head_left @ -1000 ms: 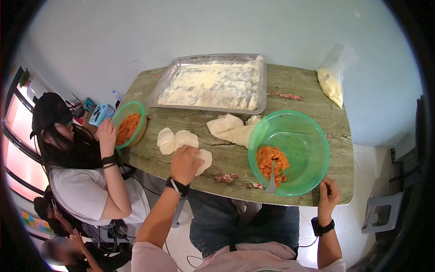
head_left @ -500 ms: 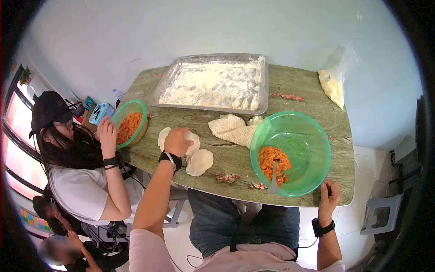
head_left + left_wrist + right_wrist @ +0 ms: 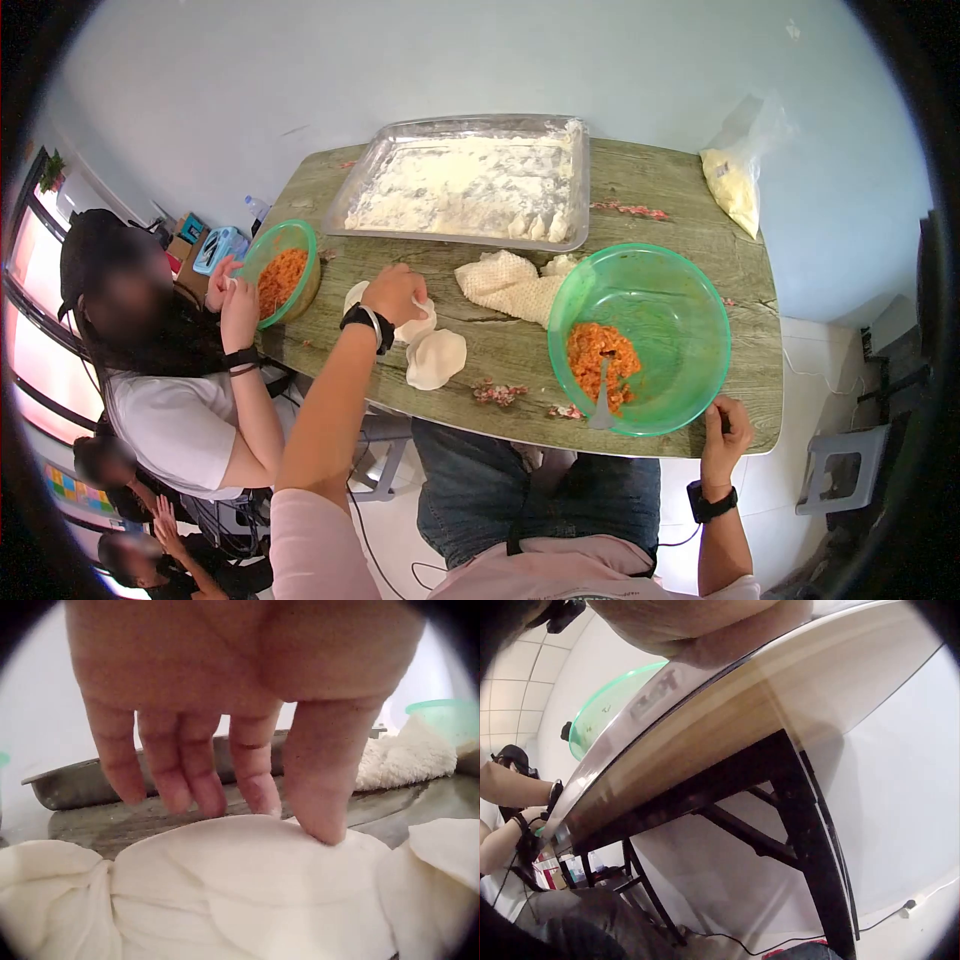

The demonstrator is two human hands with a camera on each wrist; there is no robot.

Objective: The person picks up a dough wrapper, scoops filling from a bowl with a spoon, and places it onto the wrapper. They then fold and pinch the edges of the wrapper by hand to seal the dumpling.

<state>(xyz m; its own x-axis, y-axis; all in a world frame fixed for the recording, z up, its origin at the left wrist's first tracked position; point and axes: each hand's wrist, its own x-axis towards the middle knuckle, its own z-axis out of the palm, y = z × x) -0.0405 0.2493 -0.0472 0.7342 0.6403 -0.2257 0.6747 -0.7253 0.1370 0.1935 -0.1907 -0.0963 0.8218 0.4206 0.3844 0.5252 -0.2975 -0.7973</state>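
In the head view my left hand [image 3: 393, 294] is over a pile of thin round dough wrappers [image 3: 436, 360] on the table. The left wrist view shows its thumb and index finger pinching the upper edge of the middle wrapper [image 3: 247, 892], the other fingers hanging behind. My right hand [image 3: 727, 428] rests at the table's front edge, fingers loosely bent, beside a green bowl [image 3: 680, 340]. Orange-red filling [image 3: 600, 358] lies in that bowl with a spoon [image 3: 603, 395] stuck in it. The right wrist view mostly shows the table's underside.
A metal tray [image 3: 335, 215] dusted with flour, a few dumplings in its near right corner, stands at the back. A cream cloth [image 3: 505, 282] lies left of the bowl. A bag of pale powder [image 3: 732, 190] is at the right. Another person sits left by a second bowl [image 3: 312, 262] of filling.
My left hand has moved left and away from the front wrappers to the ones behind, and now lifts a wrapper's edge. My right hand has stayed in place.
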